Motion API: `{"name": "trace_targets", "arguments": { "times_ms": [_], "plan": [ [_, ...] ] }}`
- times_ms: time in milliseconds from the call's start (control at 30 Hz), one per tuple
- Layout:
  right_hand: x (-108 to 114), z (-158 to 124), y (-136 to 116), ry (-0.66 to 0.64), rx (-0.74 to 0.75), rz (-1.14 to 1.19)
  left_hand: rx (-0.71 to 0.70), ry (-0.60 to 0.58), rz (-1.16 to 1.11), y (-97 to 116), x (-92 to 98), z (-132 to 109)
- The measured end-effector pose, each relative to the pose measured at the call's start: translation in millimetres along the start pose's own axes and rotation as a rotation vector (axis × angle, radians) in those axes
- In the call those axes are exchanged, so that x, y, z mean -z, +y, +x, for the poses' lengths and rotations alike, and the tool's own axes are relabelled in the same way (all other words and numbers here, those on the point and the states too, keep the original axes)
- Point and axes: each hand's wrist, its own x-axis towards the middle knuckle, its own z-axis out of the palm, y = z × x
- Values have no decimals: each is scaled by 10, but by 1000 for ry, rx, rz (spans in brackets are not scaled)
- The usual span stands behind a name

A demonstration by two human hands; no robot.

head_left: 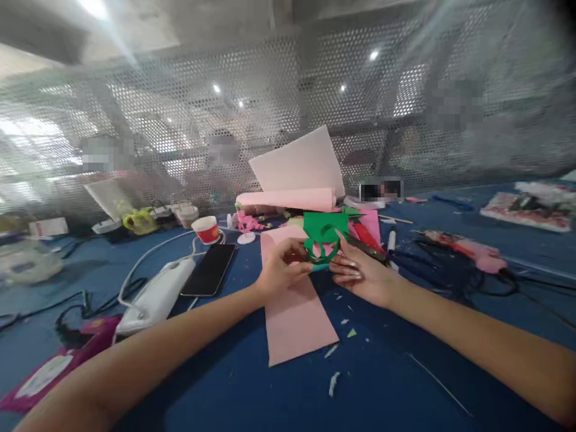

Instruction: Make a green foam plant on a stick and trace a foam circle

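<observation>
My left hand (282, 269) pinches the lower edge of a green paper cut-out (324, 233) held above the table. My right hand (362, 275) is closed beside it, its fingers on the same green piece and on dark scissors (365, 247) that point away to the right. Under both hands lies a long pink paper strip (294, 312) on the blue table (234, 384). Small paper scraps (333, 381) lie near the strip's front end.
A black phone (209, 270), a white power strip (155, 297) with cables, and a red paper cup (207, 230) lie to the left. A pink paper roll (288, 199) and a white sheet (300, 163) stand behind. A pink glue gun (472, 249) and black cords are at right. Perforated metal screen behind.
</observation>
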Motion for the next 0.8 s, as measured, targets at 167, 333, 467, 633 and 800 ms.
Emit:
{"name": "trace_targets", "arguments": {
  "times_ms": [167, 333, 467, 633, 800],
  "plan": [
    [41, 13, -67, -54, -68, 109, 10, 3, -21, -38, 1, -16],
    [46, 15, -52, 45, -96, 111, 27, -16, -7, -26, 3, -19],
    [15, 18, -21, 81, -91, 58, 41, -12, 55, 16, -1, -20],
    [-22, 13, 2, 89, -42, 0, 18, -11, 146, 35, -5, -27],
    [-7, 11, 3, 109, 3, -13, 66, -29, 159, 37, -13, -27]
  ]
}}
